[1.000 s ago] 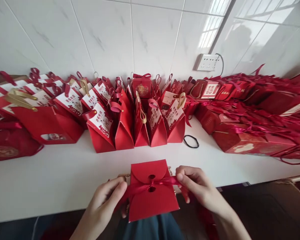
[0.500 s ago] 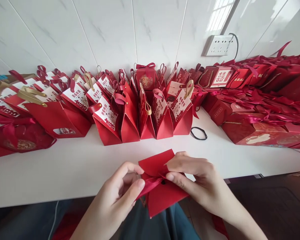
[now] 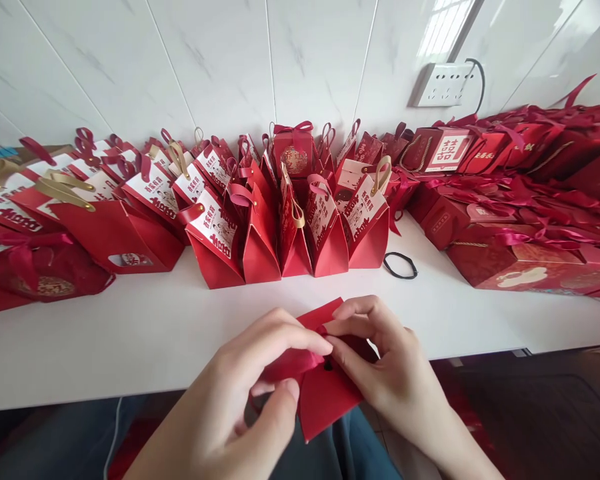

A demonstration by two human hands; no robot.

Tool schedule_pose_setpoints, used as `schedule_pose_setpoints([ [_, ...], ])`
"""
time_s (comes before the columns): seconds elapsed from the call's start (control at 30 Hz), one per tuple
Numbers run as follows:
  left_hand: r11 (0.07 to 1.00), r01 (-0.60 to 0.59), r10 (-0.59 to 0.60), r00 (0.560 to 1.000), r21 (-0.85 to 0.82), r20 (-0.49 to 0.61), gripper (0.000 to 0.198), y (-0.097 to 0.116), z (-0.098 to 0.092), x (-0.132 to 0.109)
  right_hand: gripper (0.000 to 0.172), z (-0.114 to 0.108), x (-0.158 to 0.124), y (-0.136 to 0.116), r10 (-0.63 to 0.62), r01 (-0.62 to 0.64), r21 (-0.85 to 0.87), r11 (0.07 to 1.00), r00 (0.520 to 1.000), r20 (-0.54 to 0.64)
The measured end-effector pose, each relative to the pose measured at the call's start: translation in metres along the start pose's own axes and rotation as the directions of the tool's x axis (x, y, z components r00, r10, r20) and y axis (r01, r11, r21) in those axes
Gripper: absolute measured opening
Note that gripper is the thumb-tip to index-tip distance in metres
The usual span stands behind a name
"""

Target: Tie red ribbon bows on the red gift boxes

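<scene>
A flat red paper gift bag (image 3: 325, 397) with a rounded flap and a small hole sits at the near edge of the white table (image 3: 130, 333), partly over my lap. My left hand (image 3: 240, 393) is closed, its fingertips pinching the red satin ribbon (image 3: 293, 363) at the bag's flap. My right hand (image 3: 380, 360) is closed too, its thumb and fingers pinching the ribbon beside the hole and pressing on the bag. The two hands' fingertips meet at the middle of the bag and hide most of the flap.
Several upright red gift bags (image 3: 260, 227) with ribbon and gold handles line the tiled wall. Flat red bags and boxes (image 3: 520, 200) are heaped at the right. A black hair tie (image 3: 400, 265) lies on the table. A wall socket (image 3: 443, 83) is at the upper right.
The bag has tilted and turned. Both hands moved from its sides to its middle, pulling the ribbon in, until their fingertips met over the flap. The view shifted slightly leftward.
</scene>
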State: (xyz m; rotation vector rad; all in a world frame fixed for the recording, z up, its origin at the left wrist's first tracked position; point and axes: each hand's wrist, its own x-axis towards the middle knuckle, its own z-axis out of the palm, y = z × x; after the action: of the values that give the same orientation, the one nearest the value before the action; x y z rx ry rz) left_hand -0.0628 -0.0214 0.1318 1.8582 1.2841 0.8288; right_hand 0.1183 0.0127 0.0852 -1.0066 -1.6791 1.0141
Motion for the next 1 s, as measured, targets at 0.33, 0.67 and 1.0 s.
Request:
schedule_pose_setpoints([
  [0.33,0.785,-0.313,0.411,0.909,0.535,-0.071,0.015,-0.016,-0.004,0.016,0.019,-0.004,0.008,-0.004,-0.128,0.14,-0.098,0.985,0.985,0.119],
  [0.67,0.895,-0.231,0.264,0.964,0.38,-0.036,0.031,-0.012,-0.001,0.024,0.018,-0.005,0.008,-0.005,-0.089,0.106,-0.095,0.99,0.982,0.17],
  [1.0,0.954,-0.188,0.172,0.981,0.235,0.088,0.017,-0.011,-0.02,0.015,0.017,-0.005,0.009,-0.003,-0.116,0.141,-0.117,0.983,0.972,0.203],
])
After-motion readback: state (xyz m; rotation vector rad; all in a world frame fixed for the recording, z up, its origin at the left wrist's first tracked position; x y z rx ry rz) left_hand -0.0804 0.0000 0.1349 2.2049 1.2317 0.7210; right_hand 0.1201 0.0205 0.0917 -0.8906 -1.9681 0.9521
